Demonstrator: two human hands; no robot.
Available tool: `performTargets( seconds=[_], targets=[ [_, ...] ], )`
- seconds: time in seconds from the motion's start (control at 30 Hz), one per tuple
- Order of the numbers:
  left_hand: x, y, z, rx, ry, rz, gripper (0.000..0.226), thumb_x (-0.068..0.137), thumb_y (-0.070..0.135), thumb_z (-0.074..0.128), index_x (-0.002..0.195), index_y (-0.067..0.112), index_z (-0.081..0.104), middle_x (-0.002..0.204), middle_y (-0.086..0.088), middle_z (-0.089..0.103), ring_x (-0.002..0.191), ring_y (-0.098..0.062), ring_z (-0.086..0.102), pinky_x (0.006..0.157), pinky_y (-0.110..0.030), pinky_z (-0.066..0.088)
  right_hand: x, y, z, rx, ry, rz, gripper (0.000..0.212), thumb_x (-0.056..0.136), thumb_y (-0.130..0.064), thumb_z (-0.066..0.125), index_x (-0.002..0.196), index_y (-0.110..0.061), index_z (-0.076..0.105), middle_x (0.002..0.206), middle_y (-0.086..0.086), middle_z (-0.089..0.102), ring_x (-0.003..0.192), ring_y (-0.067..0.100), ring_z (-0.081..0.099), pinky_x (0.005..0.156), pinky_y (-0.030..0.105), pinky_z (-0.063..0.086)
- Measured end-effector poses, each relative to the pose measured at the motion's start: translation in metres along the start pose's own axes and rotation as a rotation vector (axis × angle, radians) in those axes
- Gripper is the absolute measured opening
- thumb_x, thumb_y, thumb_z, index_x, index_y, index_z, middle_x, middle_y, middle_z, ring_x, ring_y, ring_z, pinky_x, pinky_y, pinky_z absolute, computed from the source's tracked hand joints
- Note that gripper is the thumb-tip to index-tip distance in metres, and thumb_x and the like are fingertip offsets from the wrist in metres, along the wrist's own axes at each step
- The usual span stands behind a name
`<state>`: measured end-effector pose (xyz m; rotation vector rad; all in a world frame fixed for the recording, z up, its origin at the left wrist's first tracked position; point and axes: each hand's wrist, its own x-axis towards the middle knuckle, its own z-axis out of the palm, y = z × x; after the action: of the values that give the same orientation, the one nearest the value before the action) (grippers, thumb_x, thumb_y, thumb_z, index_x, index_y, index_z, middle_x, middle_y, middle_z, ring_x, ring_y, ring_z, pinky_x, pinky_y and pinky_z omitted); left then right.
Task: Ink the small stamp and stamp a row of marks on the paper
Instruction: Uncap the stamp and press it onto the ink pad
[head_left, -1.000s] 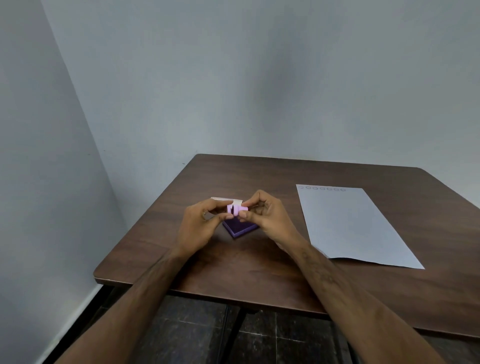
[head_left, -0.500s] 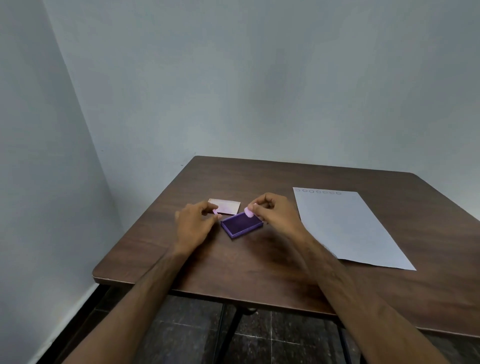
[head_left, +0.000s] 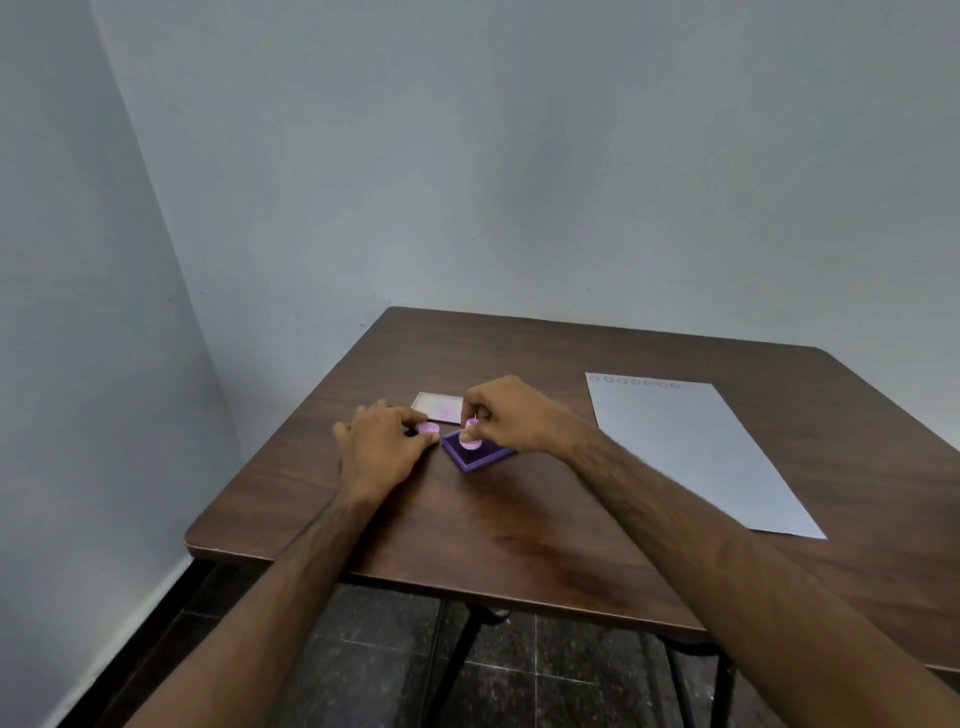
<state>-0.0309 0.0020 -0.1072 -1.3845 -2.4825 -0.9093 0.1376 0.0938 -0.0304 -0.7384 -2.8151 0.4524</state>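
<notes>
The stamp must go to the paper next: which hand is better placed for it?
The right hand: it grips the stamp on the ink pad, nearer the paper.

The far right part of the ink pad is being hidden by the right hand. The small stamp is being covered along its upper part by the fingertips (its face cannot be told). The marks on the paper are being rendered too small to read. Both forearms are being cut off by the lower edge.

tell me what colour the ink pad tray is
Dark purple; the ink pad tray shows best in the head view.
</notes>
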Motion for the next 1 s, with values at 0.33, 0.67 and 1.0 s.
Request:
performTargets(
  seconds=[0.33, 0.67, 1.0],
  targets=[
    [-0.001, 0.004, 0.0, -0.135, 0.015, 0.061, 0.019, 0.09, 0.027, 0.053, 0.091, 0.04, 0.067, 0.103, 0.01, 0.056, 0.104, -0.014, 0.049, 0.082, -0.036, 0.019, 0.003, -0.004, 0.007, -0.08, -0.093, 0.031, 0.019, 0.089, -0.022, 0.073, 0.101, -0.008, 0.067, 0.092, 0.005, 0.065, 0.083, 0.021, 0.061, 0.069, 0.033, 0.047],
    [-0.004, 0.005, 0.002, -0.07, -0.059, 0.221, 0.022, 0.092, 0.029, 0.051, 0.098, 0.038, 0.07, 0.109, 0.011, 0.052, 0.11, -0.014, 0.044, 0.083, -0.037, 0.021, 0.0, 0.0, 0.022, -0.028, 0.002, 0.055, 0.012, 0.088, -0.02, 0.073, 0.093, -0.012, 0.065, 0.093, 0.008, 0.071, 0.08, 0.022, 0.063, 0.065, 0.032, 0.047],
    [-0.006, 0.008, 0.002, 0.031, -0.059, 0.282, 0.029, 0.09, 0.026, 0.046, 0.098, 0.034, 0.072, 0.112, 0.008, 0.056, 0.106, -0.015, 0.043, 0.084, -0.037, 0.021, -0.003, 0.0, 0.032, 0.033, 0.072, 0.128, 0.016, 0.089, -0.023, 0.072, 0.085, -0.021, 0.057, 0.084, 0.002, 0.062, 0.065, 0.009, 0.051, 0.056, 0.027, 0.037]
  ],
)
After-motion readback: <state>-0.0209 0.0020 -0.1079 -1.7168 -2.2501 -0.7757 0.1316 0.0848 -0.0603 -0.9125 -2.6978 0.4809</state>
